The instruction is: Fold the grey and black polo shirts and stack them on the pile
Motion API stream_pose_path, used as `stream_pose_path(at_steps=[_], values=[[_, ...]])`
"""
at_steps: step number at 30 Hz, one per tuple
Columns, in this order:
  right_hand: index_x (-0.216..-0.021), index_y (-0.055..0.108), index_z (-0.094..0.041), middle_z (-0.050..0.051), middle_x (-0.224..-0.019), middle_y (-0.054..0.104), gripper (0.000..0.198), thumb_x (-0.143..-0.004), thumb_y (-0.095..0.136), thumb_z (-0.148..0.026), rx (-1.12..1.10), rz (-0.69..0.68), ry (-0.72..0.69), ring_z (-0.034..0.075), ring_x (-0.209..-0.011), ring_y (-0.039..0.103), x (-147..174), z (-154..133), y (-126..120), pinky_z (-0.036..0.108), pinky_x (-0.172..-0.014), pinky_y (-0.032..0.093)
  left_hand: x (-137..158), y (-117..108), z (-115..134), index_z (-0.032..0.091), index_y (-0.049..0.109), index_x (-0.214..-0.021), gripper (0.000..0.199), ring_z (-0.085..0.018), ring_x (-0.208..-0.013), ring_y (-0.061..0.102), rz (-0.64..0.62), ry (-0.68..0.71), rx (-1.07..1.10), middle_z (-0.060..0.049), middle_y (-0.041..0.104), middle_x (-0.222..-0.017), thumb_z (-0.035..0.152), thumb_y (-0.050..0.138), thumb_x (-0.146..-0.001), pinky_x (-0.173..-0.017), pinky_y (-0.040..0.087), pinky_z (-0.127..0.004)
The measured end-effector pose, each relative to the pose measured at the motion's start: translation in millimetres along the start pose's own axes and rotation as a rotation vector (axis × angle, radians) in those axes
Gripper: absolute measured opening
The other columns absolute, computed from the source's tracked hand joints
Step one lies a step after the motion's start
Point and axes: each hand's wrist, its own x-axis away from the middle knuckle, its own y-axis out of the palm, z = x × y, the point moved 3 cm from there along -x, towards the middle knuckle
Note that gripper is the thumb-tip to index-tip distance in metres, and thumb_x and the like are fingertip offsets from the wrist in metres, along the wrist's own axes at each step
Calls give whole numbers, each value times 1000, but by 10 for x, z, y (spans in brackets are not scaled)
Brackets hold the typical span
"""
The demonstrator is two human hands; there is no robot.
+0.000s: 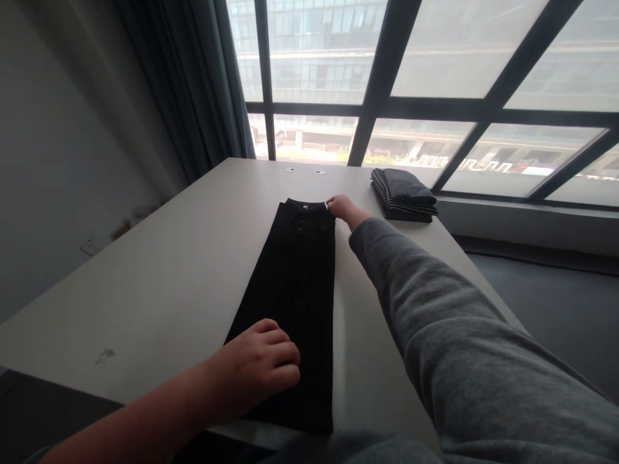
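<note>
A black garment (304,283) with a short row of buttons and a small pale label at its far end lies in a long, narrow folded shape. My right hand (341,207) reaches out to its far right corner, and the fingers pinch the cloth there. Over the near left part of the same garment is my left hand (264,361), its fingers curled and pressed together. The cloth under it looks flat, with no fold drawn up into the fingers. My left fingertips are partly hidden.
The garment rests on a white table (193,277). A stack of folded dark and striped clothes (403,193) sits at the table's far right corner. Two round fittings (320,173) are set near the far edge. Behind are a large window (319,51) and a dark curtain (193,84).
</note>
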Motion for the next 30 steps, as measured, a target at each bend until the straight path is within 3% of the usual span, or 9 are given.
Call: stream_pose_path(at_steps=[5, 10, 13, 16, 20, 24, 27, 30], values=[[-143, 67, -9, 21, -147, 62, 47, -101, 55, -28, 67, -53, -67, 30, -135, 60, -25, -125, 300, 34, -116, 43, 321, 227, -95, 21, 63, -97, 14, -17, -94, 66, -33, -130, 56, 1, 75, -105, 7, 63, -98, -93, 43, -35], [-162, 45, -13, 20, -168, 39, 62, -109, 42, -46, 92, -138, -92, 31, -155, 39, 57, -58, 617, 39, -126, 31, 365, 395, -34, 21, 69, -114, 26, -19, -112, 70, 3, -210, 191, -2, 77, -124, 6, 57, -96, -106, 46, -38], [-168, 33, -14, 19, -175, 22, 69, -110, 35, -52, 102, -146, -64, 34, -162, 23, 130, -3, 758, 50, -130, 22, 322, 547, 3, 23, 64, -139, 41, -28, -141, 57, -92, -253, 192, -6, 63, -152, 21, 66, -98, -119, 41, -48], [-169, 29, -18, 16, -177, 15, 71, -110, 32, -57, 101, -136, -49, 35, -164, 15, 192, 13, 809, 58, -130, 15, 291, 660, 14, 27, 52, -155, 65, -37, -155, 40, -239, -279, 183, -11, 43, -168, 33, 75, -94, -125, 33, -61], [-165, 40, -19, 15, -177, 17, 64, -110, 37, -51, 126, 3, -109, 37, -164, 12, 331, -78, 704, 64, -129, 13, 270, 623, 46, 33, 54, -153, 60, -36, -157, 37, -301, -237, 262, -8, 41, -170, 46, 71, -97, -129, 25, -63], [-152, 57, -19, 16, -171, 35, 51, -105, 52, -36, 143, 172, -352, 35, -161, 24, 891, -292, 593, 63, -131, 13, 261, 544, 90, 31, 63, -139, 51, -31, -145, 52, -268, -207, 284, -5, 58, -156, 46, 78, -92, -124, 34, -53], [-153, 56, -22, 15, -167, 41, 50, -104, 56, -34, 101, 60, -602, 34, -158, 32, 1654, -409, 646, 64, -130, 16, 239, 542, 135, 29, 68, -125, 42, -24, -122, 64, -233, -178, 261, -2, 69, -138, 40, 84, -88, -107, 46, -40], [-158, 51, -24, 16, -167, 42, 54, -105, 57, -35, 49, -98, -763, 33, -155, 39, 2460, -406, 678, 63, -129, 26, 187, 566, 184, 26, 69, -114, 36, -21, -104, 67, -235, -164, 211, -1, 72, -123, 40, 86, -86, -91, 48, -35]])
